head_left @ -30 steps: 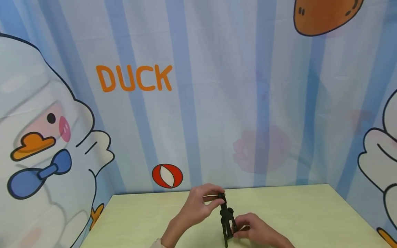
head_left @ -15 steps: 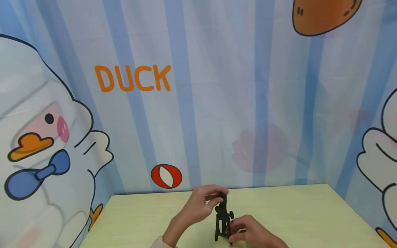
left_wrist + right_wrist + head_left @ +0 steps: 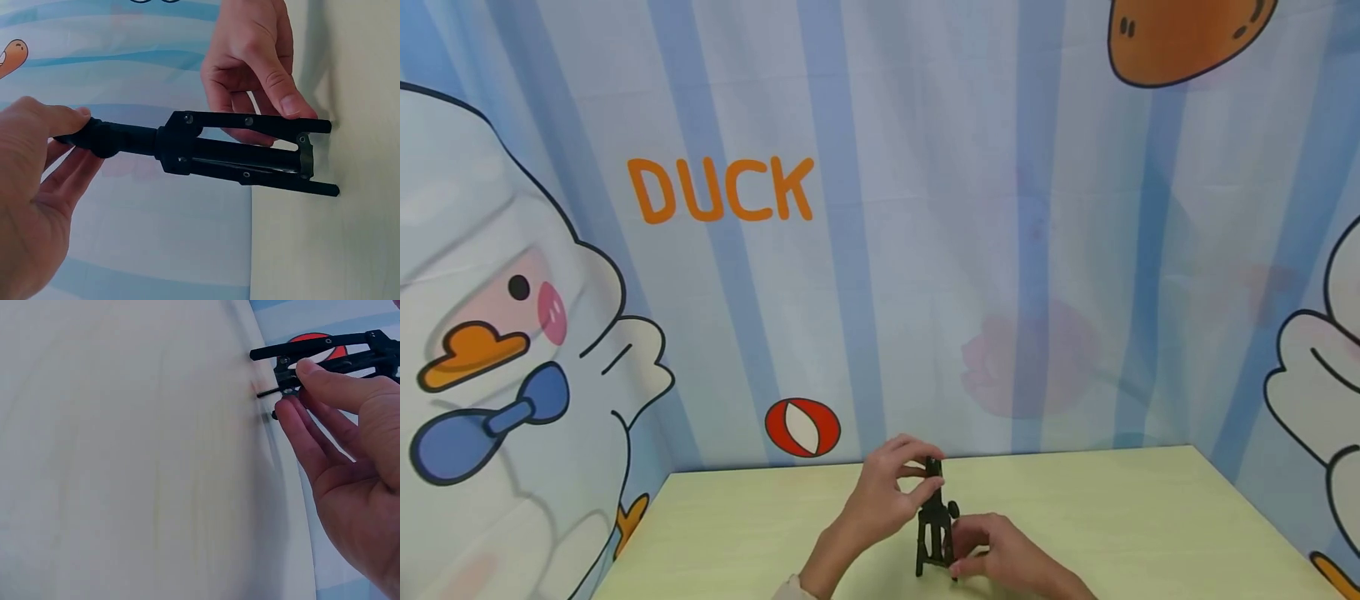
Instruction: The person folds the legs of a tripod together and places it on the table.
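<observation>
A small black tripod [image 3: 935, 518] is held roughly upright over the front of the table in the head view, its legs folded fairly close together. My left hand [image 3: 887, 487] grips its top between thumb and fingers. Low on the legs, my right hand [image 3: 1003, 550] pinches one with thumb and fingertips. The left wrist view shows the tripod [image 3: 231, 150] side-on, with braces joining the legs to a centre column. In the right wrist view my right hand [image 3: 356, 437] holds it near the feet. Whether the feet touch the table I cannot tell.
A pale yellow table [image 3: 760, 525] spreads out beneath both hands. Behind it hangs a blue-and-white striped curtain [image 3: 925, 250] printed with cartoon ducks and the word DUCK, and its lower part meets the table's back edge.
The tripod has turned about its length and now stands straighter, with its knob on the right. Both hands have shifted slightly left, keeping hold of it.
</observation>
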### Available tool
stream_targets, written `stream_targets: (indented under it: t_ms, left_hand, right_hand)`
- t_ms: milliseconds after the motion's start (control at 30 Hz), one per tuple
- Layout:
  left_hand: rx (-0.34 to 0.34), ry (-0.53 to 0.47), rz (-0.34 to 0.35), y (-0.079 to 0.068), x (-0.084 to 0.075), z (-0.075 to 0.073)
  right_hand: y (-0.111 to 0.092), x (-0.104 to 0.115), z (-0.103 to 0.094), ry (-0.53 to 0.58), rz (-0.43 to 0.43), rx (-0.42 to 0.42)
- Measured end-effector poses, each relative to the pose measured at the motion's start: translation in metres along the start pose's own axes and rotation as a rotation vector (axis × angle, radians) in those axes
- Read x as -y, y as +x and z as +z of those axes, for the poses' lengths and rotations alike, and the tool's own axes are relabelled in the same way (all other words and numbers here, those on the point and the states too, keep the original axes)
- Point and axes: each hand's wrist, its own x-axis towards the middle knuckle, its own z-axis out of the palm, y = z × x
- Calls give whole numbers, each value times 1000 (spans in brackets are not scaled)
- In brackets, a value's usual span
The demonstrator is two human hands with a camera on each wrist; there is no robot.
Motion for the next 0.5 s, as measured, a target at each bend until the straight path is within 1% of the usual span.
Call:
stream_targets:
  t_ms: [100,233,300,367,500]
  left_hand:
    - [14,-11,-6,-1,-1,-3]
    - [45,-31,-28,-2,-1,-6]
    - [63,-39,-45,-2,0,-8]
    - [80,-48,-64,-2,0,-8]
    - [98,-61,-78,-1,0,-10]
  right_hand:
    - [0,1,-4,-1,19,-18]
    - [3,3,-7,-33,67,-117]
    - [5,3,-8,-30,73,-145]
    - [6,3,-8,-7,63,-133]
    - [8,1,-8,70,24,-34]
